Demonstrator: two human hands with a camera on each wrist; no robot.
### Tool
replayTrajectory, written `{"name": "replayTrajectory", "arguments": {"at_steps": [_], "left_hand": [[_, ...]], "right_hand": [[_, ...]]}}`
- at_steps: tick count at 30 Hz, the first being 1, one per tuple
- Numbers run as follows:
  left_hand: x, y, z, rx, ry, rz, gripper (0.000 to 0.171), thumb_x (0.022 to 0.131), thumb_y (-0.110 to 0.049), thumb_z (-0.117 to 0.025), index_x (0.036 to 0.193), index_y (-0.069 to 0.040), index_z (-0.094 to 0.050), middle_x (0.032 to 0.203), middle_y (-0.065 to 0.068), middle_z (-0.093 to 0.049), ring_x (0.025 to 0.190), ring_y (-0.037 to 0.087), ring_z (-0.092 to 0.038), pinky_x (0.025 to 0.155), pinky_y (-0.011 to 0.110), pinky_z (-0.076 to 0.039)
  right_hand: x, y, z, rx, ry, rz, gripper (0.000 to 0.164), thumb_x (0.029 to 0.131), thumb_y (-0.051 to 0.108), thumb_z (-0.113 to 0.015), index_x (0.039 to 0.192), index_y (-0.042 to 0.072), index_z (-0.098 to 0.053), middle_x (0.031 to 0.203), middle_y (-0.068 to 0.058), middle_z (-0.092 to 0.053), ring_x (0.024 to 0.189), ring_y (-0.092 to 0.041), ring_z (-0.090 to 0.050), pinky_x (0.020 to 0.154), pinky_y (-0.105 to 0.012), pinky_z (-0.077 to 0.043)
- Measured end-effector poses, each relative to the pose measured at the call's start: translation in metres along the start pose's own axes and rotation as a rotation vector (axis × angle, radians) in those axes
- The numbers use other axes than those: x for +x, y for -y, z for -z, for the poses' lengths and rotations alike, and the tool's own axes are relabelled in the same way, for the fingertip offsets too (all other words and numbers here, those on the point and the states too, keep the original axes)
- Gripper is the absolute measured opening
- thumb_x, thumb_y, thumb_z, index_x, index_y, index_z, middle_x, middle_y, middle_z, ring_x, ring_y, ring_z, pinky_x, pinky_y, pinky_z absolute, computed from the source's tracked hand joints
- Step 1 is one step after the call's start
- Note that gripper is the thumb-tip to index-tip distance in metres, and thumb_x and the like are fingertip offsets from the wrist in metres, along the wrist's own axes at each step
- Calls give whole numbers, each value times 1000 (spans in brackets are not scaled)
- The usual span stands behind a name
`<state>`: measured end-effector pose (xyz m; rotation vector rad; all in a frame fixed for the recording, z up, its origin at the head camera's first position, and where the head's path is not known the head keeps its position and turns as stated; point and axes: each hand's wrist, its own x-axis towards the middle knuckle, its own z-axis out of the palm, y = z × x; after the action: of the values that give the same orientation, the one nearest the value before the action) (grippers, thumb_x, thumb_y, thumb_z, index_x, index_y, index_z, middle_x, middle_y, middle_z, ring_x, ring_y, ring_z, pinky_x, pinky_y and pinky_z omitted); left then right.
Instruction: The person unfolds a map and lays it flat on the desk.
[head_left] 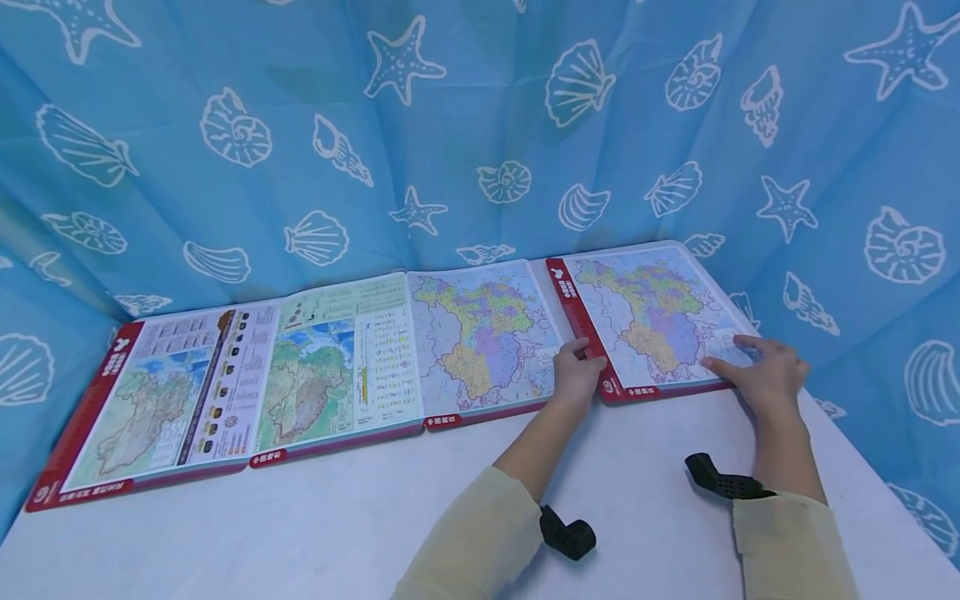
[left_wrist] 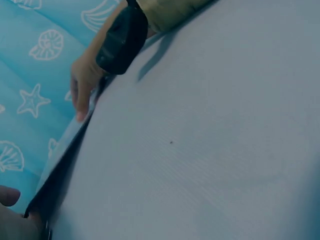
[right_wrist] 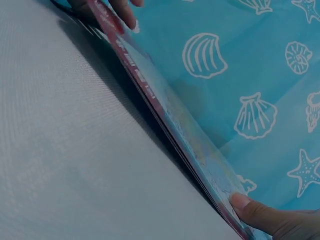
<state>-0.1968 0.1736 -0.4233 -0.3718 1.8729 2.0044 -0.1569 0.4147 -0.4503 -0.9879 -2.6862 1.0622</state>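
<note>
A laminated map (head_left: 660,317) with a red left border and a multicoloured print is held between my hands at the right of the table. At its lower left corner my left hand (head_left: 576,377) grips the red edge between thumb and fingers. My right hand (head_left: 772,375) holds the opposite edge, its thumb lying on the map's face. In the right wrist view several thin layers show along the map's edge (right_wrist: 170,130), with a dark shadow beneath it. The left wrist view shows my right hand (left_wrist: 86,82) at the far end of the map, seen nearly edge-on.
Left of the held map, a row of similar maps (head_left: 315,375) lies along the back of the white table (head_left: 300,533), red labels on their front edges. A blue curtain (head_left: 450,125) printed with shells and starfish hangs behind and at both sides. Black straps (head_left: 567,533) sit near my cuffs.
</note>
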Motion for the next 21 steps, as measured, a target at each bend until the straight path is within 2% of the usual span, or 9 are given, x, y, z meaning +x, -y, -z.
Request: {"name": "replayTrajectory", "arguments": {"at_steps": [3, 6, 8, 10, 13, 16, 19, 21], "left_hand": [[2, 6, 4, -24, 38, -51, 39, 88, -3, -61, 126, -12, -57, 120, 4, -57, 118, 24, -53, 92, 36, -50], [2, 9, 8, -26, 66, -84, 40, 90, -6, -59, 128, -17, -57, 117, -1, -58, 105, 19, -57, 73, 30, -54], [2, 10, 10, -39, 81, -93, 40, 91, -7, -58, 129, -19, -57, 115, -3, -59, 95, 15, -58, 61, 25, -51], [2, 11, 11, -38, 89, -97, 41, 91, -8, -58, 130, -20, -57, 117, -3, -60, 92, 13, -59, 56, 22, -50], [3, 11, 13, -40, 100, -99, 42, 91, -8, -58, 132, -20, -56, 122, -1, -61, 93, 15, -62, 58, 23, -51], [3, 12, 14, -57, 102, -119, 40, 93, -8, -55, 133, -17, -55, 123, 2, -61, 97, 17, -63, 65, 27, -55], [4, 12, 15, -77, 89, -130, 37, 95, -11, -53, 132, -15, -56, 119, 2, -63, 98, 16, -62, 66, 27, -54], [4, 12, 16, -90, 88, -127, 36, 95, -15, -55, 131, -14, -56, 117, 2, -64, 94, 16, -63, 62, 25, -52]], "right_hand": [[0, 0, 2, 10, 11, -4, 81, 83, 47, -67, 146, 8, -34, 153, -28, -7, 135, -47, -7, 99, -63, -36], [0, -1, 6, 57, 25, -24, 79, 85, 44, -66, 147, 8, -33, 154, -27, -6, 137, -49, -7, 102, -63, -32], [0, -3, 8, 98, 31, -39, 76, 87, 42, -64, 147, 9, -32, 154, -26, -8, 139, -48, -10, 105, -61, -30], [-1, -5, 11, 153, 34, -55, 74, 88, 40, -63, 148, 10, -31, 155, -23, -11, 140, -46, -14, 108, -59, -28], [-1, -6, 15, 210, 31, -79, 70, 90, 38, -62, 147, 11, -33, 154, -20, -21, 137, -40, -24, 109, -51, -31], [-1, -5, 18, 267, 14, -141, 70, 86, 42, -65, 145, 14, -39, 143, -12, -40, 125, -28, -37, 107, -39, -38], [0, -2, 20, 402, 1, -230, 72, 78, 46, -73, 140, 22, -47, 126, 2, -47, 111, -17, -41, 106, -30, -38], [0, 0, 20, 556, -21, -293, 72, 71, 43, -79, 135, 26, -52, 115, 10, -47, 107, -11, -41, 107, -27, -36]]}}
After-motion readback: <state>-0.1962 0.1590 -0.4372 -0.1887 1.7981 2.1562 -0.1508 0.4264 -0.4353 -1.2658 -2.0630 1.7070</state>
